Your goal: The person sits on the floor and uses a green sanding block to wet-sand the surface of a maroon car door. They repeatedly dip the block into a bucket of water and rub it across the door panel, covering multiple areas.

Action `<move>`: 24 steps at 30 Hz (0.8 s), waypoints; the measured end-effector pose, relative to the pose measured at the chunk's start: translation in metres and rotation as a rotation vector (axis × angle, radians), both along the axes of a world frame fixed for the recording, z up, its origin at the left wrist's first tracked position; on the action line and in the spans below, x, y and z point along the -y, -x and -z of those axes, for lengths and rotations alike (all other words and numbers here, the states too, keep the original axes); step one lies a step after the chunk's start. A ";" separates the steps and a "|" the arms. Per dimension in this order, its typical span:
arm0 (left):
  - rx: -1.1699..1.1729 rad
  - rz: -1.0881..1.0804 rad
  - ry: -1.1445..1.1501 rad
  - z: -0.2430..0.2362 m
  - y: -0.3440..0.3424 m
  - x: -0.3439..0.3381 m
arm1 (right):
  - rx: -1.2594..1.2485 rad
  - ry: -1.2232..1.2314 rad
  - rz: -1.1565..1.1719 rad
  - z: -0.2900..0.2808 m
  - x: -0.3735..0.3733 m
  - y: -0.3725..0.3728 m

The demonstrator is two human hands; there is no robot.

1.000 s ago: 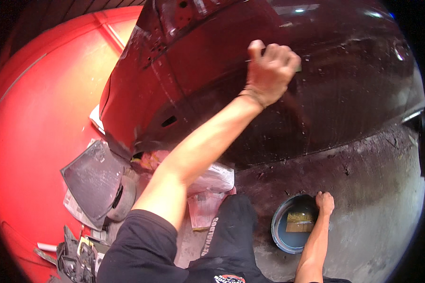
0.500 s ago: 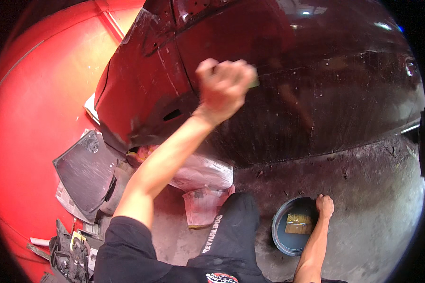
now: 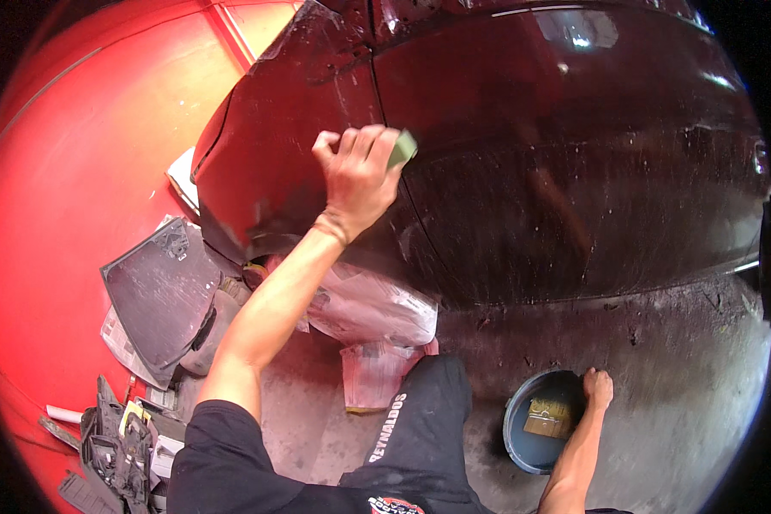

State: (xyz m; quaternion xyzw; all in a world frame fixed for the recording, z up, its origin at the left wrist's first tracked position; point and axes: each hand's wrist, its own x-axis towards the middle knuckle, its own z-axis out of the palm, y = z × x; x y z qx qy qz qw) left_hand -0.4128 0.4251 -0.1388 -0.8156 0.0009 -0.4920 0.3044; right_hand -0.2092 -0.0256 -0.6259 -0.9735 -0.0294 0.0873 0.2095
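Note:
My left hand [image 3: 358, 180] is closed around a green pad [image 3: 404, 148], pressing it to the dark red car body [image 3: 522, 206] just left of the seam between two panels. Part of the pad sticks out beside my fingers; its underside is hidden. Water drops and streaks mark the panel. Low on the right, my right hand [image 3: 600, 390] grips the rim of a round dark bucket [image 3: 509, 433]. Greyish water stands in the bucket, with a yellow-brown rectangular piece [image 3: 548, 418] in it.
A red wall [image 3: 77, 214] rises on the left. Beside it lean a dark flat panel [image 3: 158, 287] and a heap of black plastic parts [image 3: 120, 445]. Under the car's edge sits a whitish wrapped bundle [image 3: 373, 308]. The concrete floor [image 3: 660, 368] looks wet and dirty near the car.
My left hand has slid the green pad leftward along the car body, across the panel seam. My right hand keeps its hold on the bucket rim. The view has shifted slightly.

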 end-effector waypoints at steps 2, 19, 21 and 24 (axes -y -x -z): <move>0.171 0.008 0.058 -0.032 -0.036 0.013 | 0.010 -0.003 0.024 -0.009 -0.002 -0.004; 0.560 -0.118 0.588 -0.082 -0.071 0.017 | 0.015 0.060 0.018 -0.025 -0.013 0.014; 0.549 -0.140 0.602 -0.042 -0.063 0.023 | 0.039 0.056 0.035 -0.023 -0.008 0.010; 0.493 -0.100 0.656 0.012 -0.048 0.036 | 0.079 0.032 0.039 -0.011 -0.006 0.009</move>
